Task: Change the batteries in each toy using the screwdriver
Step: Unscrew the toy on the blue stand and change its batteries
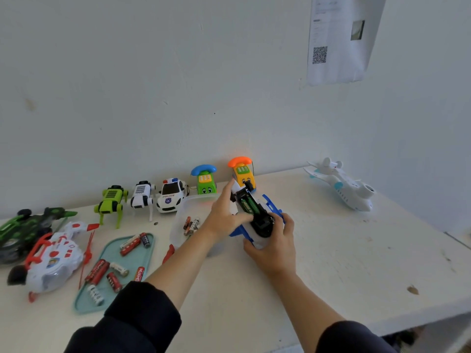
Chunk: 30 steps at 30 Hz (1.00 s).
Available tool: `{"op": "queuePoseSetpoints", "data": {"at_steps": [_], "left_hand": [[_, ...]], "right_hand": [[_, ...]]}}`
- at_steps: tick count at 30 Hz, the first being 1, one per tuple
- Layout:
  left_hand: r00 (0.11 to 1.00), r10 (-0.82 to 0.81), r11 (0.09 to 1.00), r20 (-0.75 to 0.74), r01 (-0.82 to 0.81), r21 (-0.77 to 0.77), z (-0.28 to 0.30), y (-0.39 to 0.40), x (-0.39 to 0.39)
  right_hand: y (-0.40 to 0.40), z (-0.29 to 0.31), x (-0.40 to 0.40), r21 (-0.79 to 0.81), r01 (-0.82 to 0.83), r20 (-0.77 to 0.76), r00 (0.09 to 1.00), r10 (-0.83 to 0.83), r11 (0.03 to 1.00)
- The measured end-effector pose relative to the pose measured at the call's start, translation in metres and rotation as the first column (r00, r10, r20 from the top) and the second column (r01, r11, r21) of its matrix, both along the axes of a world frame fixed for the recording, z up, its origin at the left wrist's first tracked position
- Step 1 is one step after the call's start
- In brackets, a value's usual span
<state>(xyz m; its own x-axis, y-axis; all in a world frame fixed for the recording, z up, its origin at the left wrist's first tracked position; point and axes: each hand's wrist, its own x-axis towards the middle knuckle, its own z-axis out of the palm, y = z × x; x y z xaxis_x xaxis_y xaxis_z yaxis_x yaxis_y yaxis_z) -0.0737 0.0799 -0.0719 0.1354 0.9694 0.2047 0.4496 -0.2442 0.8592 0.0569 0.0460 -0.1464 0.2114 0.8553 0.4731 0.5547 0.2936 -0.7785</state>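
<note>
A white and blue toy plane (254,212) is held upside down above the table, its black underside and open battery bay facing me. A green battery (248,203) lies in the bay. My right hand (275,240) grips the plane's near end from below. My left hand (224,215) reaches across it, thumb pressing near the bay, index finger raised. A red-handled screwdriver (168,253) lies on the table, partly hidden by my left forearm. Several red and white batteries lie on a teal tray (84,305). A clear plastic tub (178,220) holds a few more batteries.
Along the wall stand a green robot dog (110,202), a white robot dog (141,196), a police car (170,194), a green toy phone (205,180) and an orange one (242,169). A white plane (341,184) sits far right; other toys (51,256) lie left. The table's right edge (453,240) is close.
</note>
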Motion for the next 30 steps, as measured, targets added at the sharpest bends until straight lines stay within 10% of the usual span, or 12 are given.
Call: {"op": "queuePoseSetpoints", "data": {"at_steps": [4,11,24,30], "left_hand": [[0.891,-0.017,0.994,-0.453,0.063,0.087,-0.01,-0.008,-0.007],[0.984,0.165,0.982,0.062,-0.169,0.084,-0.006,-0.004,0.007],[0.915,0.307,0.944,0.264,-0.256,-0.209,0.009,0.01,0.006],[0.881,0.395,0.913,0.261,-0.343,-0.221,0.013,0.008,0.019]], "right_hand": [[0.002,-0.002,0.0,0.005,-0.021,0.012,1.0,0.021,1.0],[-0.002,0.001,0.001,0.01,-0.011,0.024,1.0,0.011,1.0],[-0.005,0.0,0.003,0.043,-0.081,-0.006,0.997,0.082,0.996],[-0.005,0.0,0.0,0.153,-0.017,0.24,0.971,-0.02,0.988]]}}
